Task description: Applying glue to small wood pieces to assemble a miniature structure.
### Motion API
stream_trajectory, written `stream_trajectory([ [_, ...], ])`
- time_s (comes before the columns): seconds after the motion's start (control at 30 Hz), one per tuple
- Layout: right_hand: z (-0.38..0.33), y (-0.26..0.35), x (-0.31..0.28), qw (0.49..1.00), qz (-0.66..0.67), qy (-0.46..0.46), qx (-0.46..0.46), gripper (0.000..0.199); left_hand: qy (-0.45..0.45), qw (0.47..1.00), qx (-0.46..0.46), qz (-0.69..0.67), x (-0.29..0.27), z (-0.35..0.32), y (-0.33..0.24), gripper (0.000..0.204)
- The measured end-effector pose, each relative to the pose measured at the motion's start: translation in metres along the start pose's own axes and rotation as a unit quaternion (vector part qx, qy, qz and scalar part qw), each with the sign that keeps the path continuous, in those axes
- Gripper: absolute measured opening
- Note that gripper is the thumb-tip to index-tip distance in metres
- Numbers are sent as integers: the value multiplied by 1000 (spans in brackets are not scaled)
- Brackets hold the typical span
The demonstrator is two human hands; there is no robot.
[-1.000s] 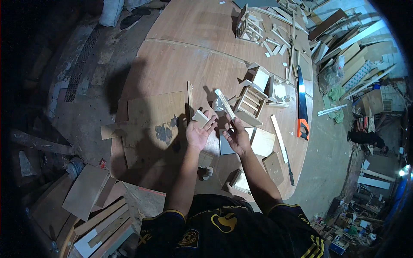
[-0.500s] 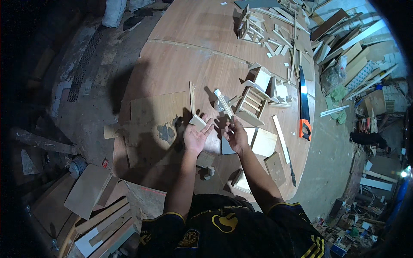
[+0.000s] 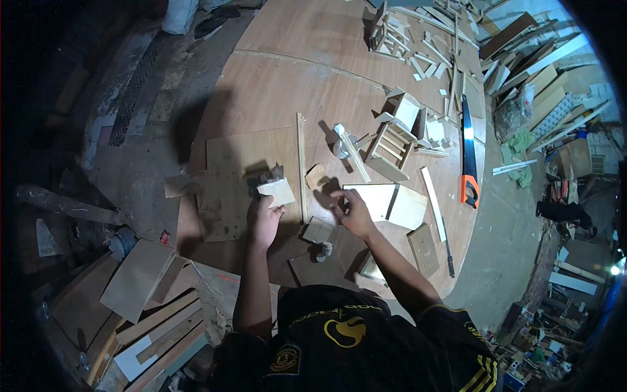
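Two hands have parted mid-frame: left hand (image 3: 263,221) now pinches a pale wood block (image 3: 277,192) alone, right hand (image 3: 353,212) hovers beside, fingers loosely curled, empty.

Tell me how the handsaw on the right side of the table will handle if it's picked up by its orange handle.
The handsaw has a long thin blade, so it will probably flex and wobble a little at the tip. The chunky orange handle likely gives a firm grip. It lies flat, so it should not roll, though the toothed edge needs care.
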State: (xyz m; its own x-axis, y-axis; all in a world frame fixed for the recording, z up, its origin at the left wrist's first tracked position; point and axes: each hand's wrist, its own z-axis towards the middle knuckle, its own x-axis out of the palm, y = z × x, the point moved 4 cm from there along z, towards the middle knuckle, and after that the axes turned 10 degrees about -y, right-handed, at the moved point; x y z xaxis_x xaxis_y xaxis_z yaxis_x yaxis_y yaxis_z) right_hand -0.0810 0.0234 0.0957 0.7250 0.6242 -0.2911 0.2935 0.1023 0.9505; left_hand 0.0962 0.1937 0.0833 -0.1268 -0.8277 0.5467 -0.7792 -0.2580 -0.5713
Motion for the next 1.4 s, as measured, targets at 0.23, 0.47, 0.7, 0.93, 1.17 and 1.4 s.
stream_trajectory([
  [0.23,67,-23,56,803,-557,96,-190,48,14,932,239,271,21,-85,-61,21],
  [0.47,48,-2,68,794,-533,39,-290,35,16,937,269,221,6,-125,-85,22],
  [0.7,48,33,35,938,-287,-101,-168,22,-33,941,211,261,3,-143,-90,26],
  [0.93,-32,134,-8,929,314,19,196,23,22,923,216,318,39,-160,-92,19],
  [1.17,-81,168,-61,989,143,-37,-23,24,114,901,250,335,90,-188,-79,19],
  [1.4,-109,221,-103,967,-50,-123,-219,22,182,892,227,345,123,-216,-60,23],
])
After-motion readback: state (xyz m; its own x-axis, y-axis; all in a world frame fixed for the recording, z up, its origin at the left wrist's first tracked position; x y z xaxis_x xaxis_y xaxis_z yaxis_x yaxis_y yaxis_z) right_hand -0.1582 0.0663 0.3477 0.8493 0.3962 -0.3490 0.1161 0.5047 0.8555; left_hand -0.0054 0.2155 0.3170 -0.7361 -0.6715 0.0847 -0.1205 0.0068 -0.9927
